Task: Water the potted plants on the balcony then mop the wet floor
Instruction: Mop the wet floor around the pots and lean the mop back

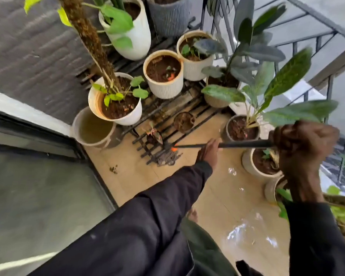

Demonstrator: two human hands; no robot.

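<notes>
A glass sliding door [38,186] in a dark frame is seen at the far left. At its corner a grey round bucket [75,128] of murky water is set on the floor, touched by a white round plastic pot [131,116] planted with a brown moss pole and small green leaves. That pot and a cream ribbed pot [163,90] of bare soil are carried by a black slatted metal rack [205,116].

A grey stringy mop head [167,157] is pressed on the tan tiled floor [139,176] against the rack's lowest bars, which block it. From it a black, slender mop handle [245,145] is run to the right. The handle is held low down by the left hand [209,151], its fingers curled over it, and near the top by the right hand [303,144], closed in a tight fist.

Shiny puddles [239,230] are spread over the tiles. Beneath the handle a grey round pot [228,134] and a white pot [247,162] are crowded against a grey metal railing [331,84], and broad dark leaves [287,76] are hung over the right hand.
</notes>
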